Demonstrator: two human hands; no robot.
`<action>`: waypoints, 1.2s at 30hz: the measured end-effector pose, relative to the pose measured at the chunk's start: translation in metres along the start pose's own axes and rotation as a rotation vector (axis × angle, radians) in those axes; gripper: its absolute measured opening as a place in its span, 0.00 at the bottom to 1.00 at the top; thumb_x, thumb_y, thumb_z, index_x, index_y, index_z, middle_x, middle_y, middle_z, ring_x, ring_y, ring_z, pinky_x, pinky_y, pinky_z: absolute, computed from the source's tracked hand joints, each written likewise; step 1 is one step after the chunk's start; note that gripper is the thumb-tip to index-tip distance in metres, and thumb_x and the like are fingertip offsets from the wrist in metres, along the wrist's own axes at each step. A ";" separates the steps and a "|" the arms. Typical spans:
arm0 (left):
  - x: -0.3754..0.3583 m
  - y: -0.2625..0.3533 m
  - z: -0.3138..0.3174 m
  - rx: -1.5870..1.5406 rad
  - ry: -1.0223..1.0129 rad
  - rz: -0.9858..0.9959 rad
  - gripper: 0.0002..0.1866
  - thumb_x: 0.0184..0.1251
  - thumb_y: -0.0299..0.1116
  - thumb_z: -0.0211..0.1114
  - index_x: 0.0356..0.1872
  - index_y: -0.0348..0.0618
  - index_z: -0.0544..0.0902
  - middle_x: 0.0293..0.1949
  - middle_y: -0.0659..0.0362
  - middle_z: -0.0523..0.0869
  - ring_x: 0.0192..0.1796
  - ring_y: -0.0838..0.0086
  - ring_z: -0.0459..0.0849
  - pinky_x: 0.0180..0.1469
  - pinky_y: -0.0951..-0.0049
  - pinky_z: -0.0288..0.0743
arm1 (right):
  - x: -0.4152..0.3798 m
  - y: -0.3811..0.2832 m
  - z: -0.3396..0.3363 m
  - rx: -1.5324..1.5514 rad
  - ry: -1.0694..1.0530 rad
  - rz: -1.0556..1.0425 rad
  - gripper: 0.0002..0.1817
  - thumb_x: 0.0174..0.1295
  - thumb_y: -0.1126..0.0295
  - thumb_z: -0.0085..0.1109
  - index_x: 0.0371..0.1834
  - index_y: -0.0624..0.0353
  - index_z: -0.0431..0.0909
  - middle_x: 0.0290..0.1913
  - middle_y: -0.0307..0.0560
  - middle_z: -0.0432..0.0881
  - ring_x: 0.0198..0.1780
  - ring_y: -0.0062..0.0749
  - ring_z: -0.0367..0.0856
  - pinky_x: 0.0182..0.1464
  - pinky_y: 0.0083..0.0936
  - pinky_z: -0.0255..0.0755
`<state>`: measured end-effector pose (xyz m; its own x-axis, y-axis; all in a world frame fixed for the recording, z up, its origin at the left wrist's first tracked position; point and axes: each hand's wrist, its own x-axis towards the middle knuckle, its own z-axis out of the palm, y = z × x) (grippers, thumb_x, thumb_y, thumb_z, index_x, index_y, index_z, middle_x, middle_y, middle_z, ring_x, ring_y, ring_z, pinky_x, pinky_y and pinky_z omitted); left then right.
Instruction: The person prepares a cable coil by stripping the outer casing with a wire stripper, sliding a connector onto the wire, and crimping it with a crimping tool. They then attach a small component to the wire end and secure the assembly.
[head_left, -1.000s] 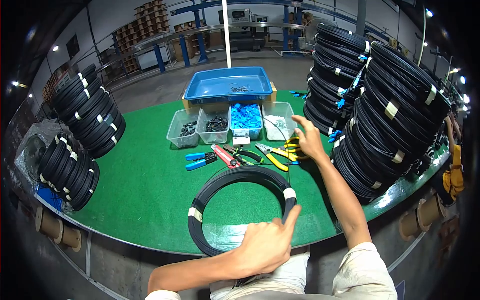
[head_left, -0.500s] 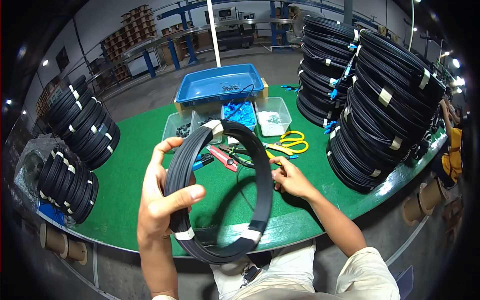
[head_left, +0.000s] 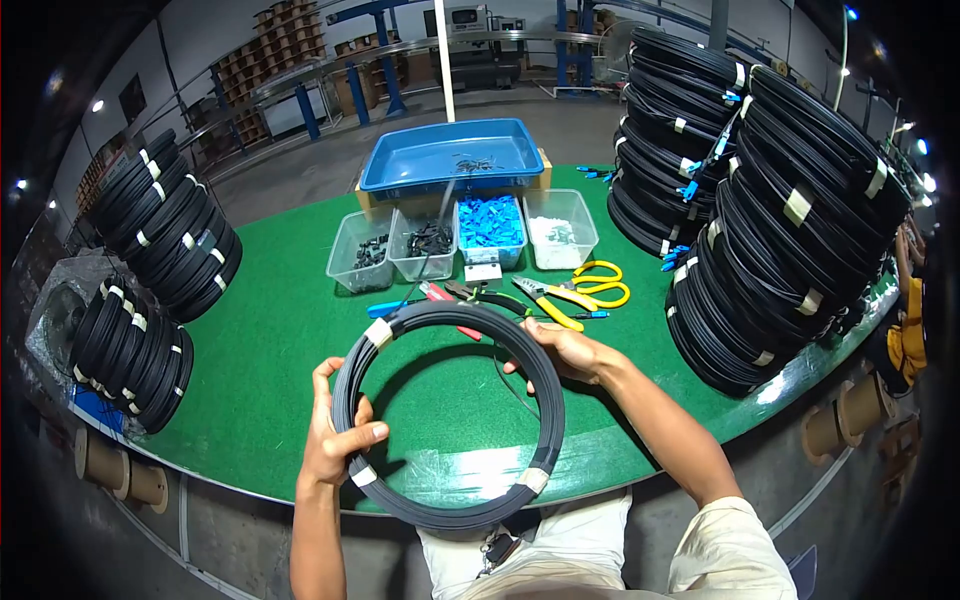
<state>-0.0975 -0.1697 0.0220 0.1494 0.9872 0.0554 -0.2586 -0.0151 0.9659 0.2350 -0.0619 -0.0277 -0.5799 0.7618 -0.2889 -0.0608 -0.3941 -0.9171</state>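
Note:
A black cable coil [head_left: 551,425], bound with several white tape bands, is held tilted above the table's front part. My left hand [head_left: 335,440] is closed round its left side, thumb across the front. At the upper right of the ring is my right hand [head_left: 570,352], its fingers reaching behind the cable and showing inside the loop. A thin cable strand hangs within the ring. Just beyond the coil lie a red cutter knife [head_left: 436,292], dark-handled pliers [head_left: 490,297], yellow-handled strippers [head_left: 555,308] and yellow scissors [head_left: 605,290]. A blue connector [head_left: 592,315] lies near my right hand.
Clear bins hold black parts [head_left: 428,240], blue parts [head_left: 490,222] and white parts [head_left: 553,232]. Behind them stands a blue tray [head_left: 400,180]. Tall stacks of cable coils [head_left: 790,230] rise at the right, and lower stacks [head_left: 165,235] at the left, on the green table [head_left: 260,370].
The coil has been lowered and laid flatter, away from my face. My right hand has moved from beside the scissors onto the ring's upper right.

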 end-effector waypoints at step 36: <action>0.097 -0.033 0.043 1.425 -0.505 0.585 0.29 0.61 0.39 0.69 0.63 0.46 0.71 0.62 0.48 0.73 0.65 0.52 0.72 0.66 0.54 0.65 | -0.033 -0.001 0.030 -1.465 0.975 -0.144 0.13 0.58 0.65 0.67 0.26 0.66 0.84 0.24 0.64 0.83 0.30 0.61 0.85 0.36 0.48 0.80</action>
<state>-0.0333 -0.0806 0.0061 0.7101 0.6479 0.2756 0.6147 -0.7614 0.2061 0.2297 -0.1026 -0.0089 0.0484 0.9626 0.2666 0.9653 0.0236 -0.2602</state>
